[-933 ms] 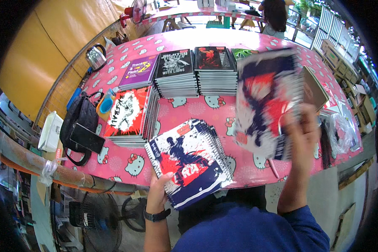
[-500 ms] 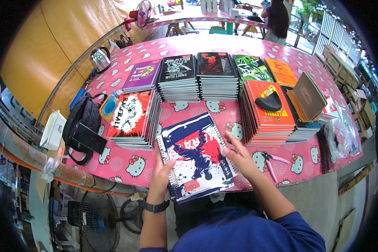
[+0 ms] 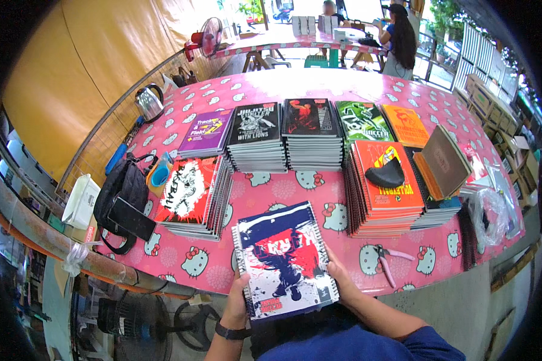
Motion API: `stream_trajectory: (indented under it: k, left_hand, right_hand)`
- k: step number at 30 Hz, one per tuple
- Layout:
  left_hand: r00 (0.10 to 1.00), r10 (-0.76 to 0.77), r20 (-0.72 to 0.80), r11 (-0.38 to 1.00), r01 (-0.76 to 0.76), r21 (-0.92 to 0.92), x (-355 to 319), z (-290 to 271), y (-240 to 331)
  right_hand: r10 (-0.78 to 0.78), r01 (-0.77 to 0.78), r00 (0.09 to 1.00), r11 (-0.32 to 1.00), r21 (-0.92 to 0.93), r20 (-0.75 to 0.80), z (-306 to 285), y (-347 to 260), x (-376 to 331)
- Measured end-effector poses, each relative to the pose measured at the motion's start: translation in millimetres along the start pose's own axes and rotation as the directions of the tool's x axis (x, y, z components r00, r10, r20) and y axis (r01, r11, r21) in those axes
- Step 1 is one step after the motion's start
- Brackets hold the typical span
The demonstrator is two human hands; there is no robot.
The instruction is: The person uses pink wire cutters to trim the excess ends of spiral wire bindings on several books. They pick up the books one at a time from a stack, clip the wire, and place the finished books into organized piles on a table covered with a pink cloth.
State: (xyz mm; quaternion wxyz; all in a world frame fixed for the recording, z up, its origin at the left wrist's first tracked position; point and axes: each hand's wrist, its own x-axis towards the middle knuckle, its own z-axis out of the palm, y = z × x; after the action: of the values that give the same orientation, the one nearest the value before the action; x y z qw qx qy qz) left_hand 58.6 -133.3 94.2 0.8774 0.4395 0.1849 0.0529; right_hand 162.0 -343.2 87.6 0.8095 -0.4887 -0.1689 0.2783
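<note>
Spiral-bound notebooks (image 3: 286, 262) with a white, navy and red cover are held between my two hands at the table's front edge. The cover's figure appears upside down, and wire coils line both sides, so more than one book seems to be in the pile. My left hand (image 3: 239, 302) is closed on the left edge, thumb at the cover's side. On the right edge my right hand (image 3: 341, 278) grips, its fingers partly hidden beneath. Beyond them lie a stack of red-and-white notebooks (image 3: 193, 192) and a stack of orange notebooks (image 3: 376, 198) bearing a black curved object (image 3: 385, 173).
More notebook stacks, purple (image 3: 203, 132), black (image 3: 254, 126) and green (image 3: 365, 123), line the pink table (image 3: 283, 189). Pink-handled pliers (image 3: 388, 265) lie right. At left are a black bag (image 3: 121, 192), a phone (image 3: 132, 219) and a kettle (image 3: 149, 102). Two people are far back.
The notebooks have come closer to me and turned straighter, their edges now more even. My right hand has moved down from the cover to the right edge. The view has tilted up.
</note>
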Motion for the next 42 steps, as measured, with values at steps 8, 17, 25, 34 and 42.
stream_trajectory:
  k: [8, 17, 25, 34, 42]
  left_hand:
    - [0.986, 0.028, 0.164, 0.966, -0.069, 0.251, 21.6, -4.4, 13.5]
    - [0.922, 0.372, -0.107, 0.919, -0.382, -0.101, 25.4, -5.6, -39.1]
    - [0.928, 0.345, -0.144, 0.920, -0.365, -0.144, 131.0, -18.6, 26.8]
    - [0.807, 0.496, -0.321, 0.858, -0.513, 0.034, 111.6, 0.2, 8.3]
    - [0.642, 0.672, -0.369, 0.734, -0.643, 0.218, 147.5, 11.3, -11.1]
  right_hand:
    - [0.058, -0.060, 0.996, 0.998, -0.026, -0.064, 0.1, 6.6, 0.1]
    - [0.012, -0.011, 0.999, 0.999, 0.030, -0.035, 2.0, 9.2, 40.6]
    - [-0.076, 0.078, 0.997, 0.974, 0.213, -0.018, 12.7, 9.5, 145.7]
    - [-0.168, 0.174, 0.984, 0.976, 0.132, -0.058, 11.4, 23.0, 156.6]
    - [-0.016, 0.018, 0.999, 0.997, 0.080, -0.028, 15.8, -7.9, 197.5]
